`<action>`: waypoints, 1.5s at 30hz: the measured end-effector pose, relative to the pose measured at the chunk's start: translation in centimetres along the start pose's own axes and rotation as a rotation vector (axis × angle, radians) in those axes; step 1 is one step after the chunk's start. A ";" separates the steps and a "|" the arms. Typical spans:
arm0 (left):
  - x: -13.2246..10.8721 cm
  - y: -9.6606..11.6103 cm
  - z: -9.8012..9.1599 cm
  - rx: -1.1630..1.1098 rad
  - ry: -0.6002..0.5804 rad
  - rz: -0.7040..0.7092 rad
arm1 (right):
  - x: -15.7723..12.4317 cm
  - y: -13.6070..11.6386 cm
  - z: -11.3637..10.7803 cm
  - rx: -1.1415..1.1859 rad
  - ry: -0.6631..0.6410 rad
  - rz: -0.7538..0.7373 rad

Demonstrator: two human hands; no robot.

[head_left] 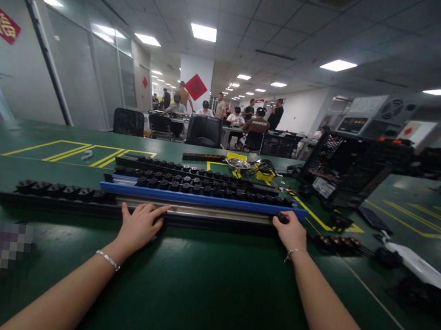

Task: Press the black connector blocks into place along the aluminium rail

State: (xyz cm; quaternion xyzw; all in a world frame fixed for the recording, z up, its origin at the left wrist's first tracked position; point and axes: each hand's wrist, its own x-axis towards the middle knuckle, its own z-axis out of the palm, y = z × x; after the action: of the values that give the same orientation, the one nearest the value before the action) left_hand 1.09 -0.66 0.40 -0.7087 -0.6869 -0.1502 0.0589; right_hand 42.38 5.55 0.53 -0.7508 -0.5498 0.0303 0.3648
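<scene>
A long black rail with a bare metallic channel lies crosswise on the table in front of me. Several small black blocks sit in a row along its left part. My left hand rests on the rail just right of those blocks, fingers spread, thumb on the near side. At the rail's right end my right hand pinches a small black block; whether it touches the channel I cannot tell. Directly behind lies a blue rail with a row of similar blocks, and another black rail is farther back.
Loose black blocks and a white-handled tool lie to the right. An open computer case stands at the back right. A metal dish sits beyond the rails. The near-left corner is pixelated. People sit and stand in the background.
</scene>
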 end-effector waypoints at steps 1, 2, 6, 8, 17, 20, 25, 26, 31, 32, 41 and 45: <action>0.0 0.0 0.0 -0.001 -0.004 -0.003 | 0.1 0.3 -0.1 0.015 0.007 0.001; 0.0 0.0 0.0 -0.003 -0.006 -0.005 | 0.3 0.5 -0.2 0.030 0.011 0.004; -0.1 0.2 -0.1 -0.007 0.003 -0.017 | 0.7 1.5 -0.3 0.077 0.029 0.047; -0.1 0.3 -0.1 -0.002 0.007 -0.025 | 0.9 2.0 -0.3 0.104 0.045 0.064; -0.1 0.8 -0.2 0.002 0.003 -0.087 | 1.6 3.4 -0.4 0.144 0.100 0.062; -0.1 0.8 -0.1 -0.001 0.008 -0.091 | 1.7 3.7 -0.3 0.154 0.084 0.069; -0.2 0.8 0.1 0.012 0.019 -0.097 | 2.0 4.3 0.1 0.157 0.103 0.050; -0.2 0.8 0.1 0.015 0.017 -0.098 | 2.1 4.3 0.2 0.156 0.114 0.048; -0.3 0.9 -0.1 0.025 0.022 -0.095 | 1.9 3.7 0.6 0.163 0.146 0.082; -0.3 1.0 -0.2 0.026 0.020 -0.093 | 1.8 3.5 0.6 0.166 0.147 0.093; 0.0 0.7 0.2 0.045 0.023 -0.069 | 2.0 5.1 -1.7 0.063 0.318 0.266; 0.0 0.5 0.3 0.040 0.040 -0.066 | 1.1 5.1 -3.4 -0.029 0.328 0.261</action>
State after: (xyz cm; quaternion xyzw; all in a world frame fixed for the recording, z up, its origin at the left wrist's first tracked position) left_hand 1.66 -0.59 0.17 -0.6812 -0.7114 -0.1524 0.0821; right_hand 48.46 4.11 0.40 -0.8157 -0.3816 -0.0532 0.4315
